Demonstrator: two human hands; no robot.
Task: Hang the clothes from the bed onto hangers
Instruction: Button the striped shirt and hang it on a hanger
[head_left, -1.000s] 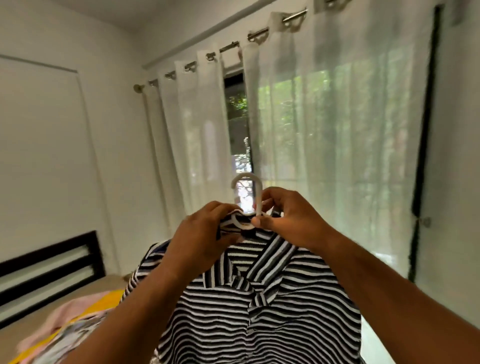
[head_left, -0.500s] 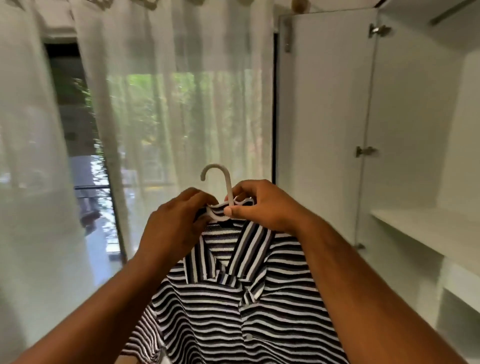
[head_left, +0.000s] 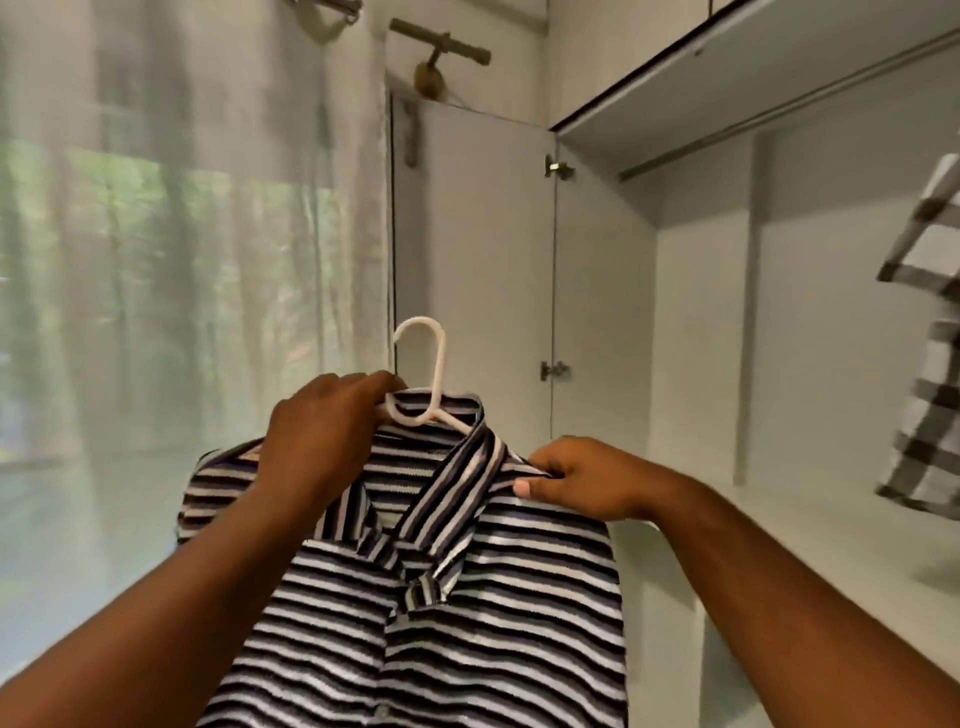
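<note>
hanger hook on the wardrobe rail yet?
No: the hook of the white hanger is in mid-air below the wardrobe rail, the left hand gripping it and the right hand pinching the striped shirt.

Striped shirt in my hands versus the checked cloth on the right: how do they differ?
Pattern: the black-and-white striped collared shirt has horizontal stripes; the dark checked cloth has large checks. Support: the shirt sits on a white plastic hanger, held by the left hand and right hand; the checked cloth hangs untouched in the white wardrobe. Both are patterned fabric.
</note>
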